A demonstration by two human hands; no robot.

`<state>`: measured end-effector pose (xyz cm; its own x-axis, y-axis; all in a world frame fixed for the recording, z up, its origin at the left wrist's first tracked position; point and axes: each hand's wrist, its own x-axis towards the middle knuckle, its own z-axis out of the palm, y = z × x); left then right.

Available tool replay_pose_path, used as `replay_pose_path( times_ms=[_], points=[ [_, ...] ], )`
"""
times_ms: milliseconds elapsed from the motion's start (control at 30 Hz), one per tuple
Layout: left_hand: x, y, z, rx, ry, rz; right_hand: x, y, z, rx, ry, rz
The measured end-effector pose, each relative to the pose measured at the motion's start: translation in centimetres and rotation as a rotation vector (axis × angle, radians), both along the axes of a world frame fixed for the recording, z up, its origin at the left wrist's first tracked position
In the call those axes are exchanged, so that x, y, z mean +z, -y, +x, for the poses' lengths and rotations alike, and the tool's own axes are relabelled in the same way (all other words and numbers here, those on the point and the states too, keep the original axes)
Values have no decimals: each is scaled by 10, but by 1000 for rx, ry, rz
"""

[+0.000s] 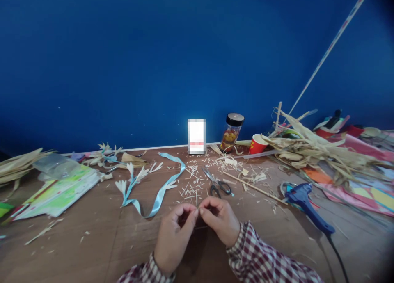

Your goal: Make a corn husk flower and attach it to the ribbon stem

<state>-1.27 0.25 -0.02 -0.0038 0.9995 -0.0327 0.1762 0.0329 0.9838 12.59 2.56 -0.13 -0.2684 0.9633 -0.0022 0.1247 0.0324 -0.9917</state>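
Observation:
Thumb and forefinger of my left hand (178, 233) are pinched together at the front middle of the table. My right hand (220, 219) pinches in the same way, its fingertips almost meeting those of the left. A thin pale strip seems to lie between the fingertips, too small to make out well. Just beyond them are scattered pale husk scraps (191, 189) and a pair of scissors (218, 183) with black handles. To the left lies a light blue ribbon (160, 197), joined to a spray of white husk flowers (132, 180) on a blue-wrapped stem.
A blue glue gun (309, 207) with a cord lies at right, near a thin stick (255, 188). Behind stand a black-lidded jar (231, 135) and a red paper cup (257, 144). Dried husks (320, 149) pile at right; a painted sheet (58, 192) lies left.

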Motion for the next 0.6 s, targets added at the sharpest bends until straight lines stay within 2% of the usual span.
replay_pose_path(
  times_ms=[100, 200, 267, 367, 467, 600],
  points=[
    [-5, -2, 1, -3, 310, -179, -6, -3, 1, 80, -113, -138],
    [-9, -3, 2, 12, 438, -256, -13, -6, 2, 131, -195, -234],
    [-12, -4, 0, 16, 396, -251, -15, -7, 3, 145, -198, -243],
    [-14, -5, -2, -6, 216, -184, -14, -7, 3, 141, -146, -213],
    [-11, -5, -2, -24, 107, -130, -10, -5, 2, 128, -105, -197],
    [-5, -2, 1, 18, 34, -83, -7, -5, 0, 117, -49, -190]
  ],
)
